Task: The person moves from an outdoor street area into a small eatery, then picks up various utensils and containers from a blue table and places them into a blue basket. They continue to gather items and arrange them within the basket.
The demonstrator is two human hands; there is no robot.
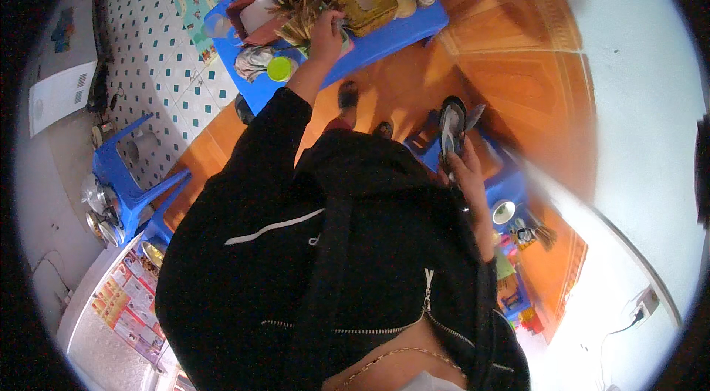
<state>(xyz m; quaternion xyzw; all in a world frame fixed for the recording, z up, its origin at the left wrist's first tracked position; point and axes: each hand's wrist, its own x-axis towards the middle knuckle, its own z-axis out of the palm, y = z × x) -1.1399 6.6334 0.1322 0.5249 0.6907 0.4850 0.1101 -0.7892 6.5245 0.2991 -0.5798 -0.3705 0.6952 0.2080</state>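
Note:
My left hand [326, 38] reaches over the blue plastic table [377, 55], against a bunch of dried plant stalks [302, 11]. Its fingertips are partly hidden, so whether they grip anything is unclear. Low on my right side, my right hand [466, 166] holds a dark, shoe-shaped object [452, 122] with a pale inner face. A yellow woven basket [363, 2] stands just beyond my left hand. Nearer me are a jar with a lime-green lid [280, 68] and a crumpled cloth [253, 62]. Left of the stalks is a reddish-brown box [260, 25] with something white inside.
Blue plastic stools [125, 185] stand at the left, with pots beside them. On the right, a blue surface [507, 185] bears a white cup [503, 212]. A white wall [643, 113] bounds the right side. A wall socket [643, 308] has a cord plugged in.

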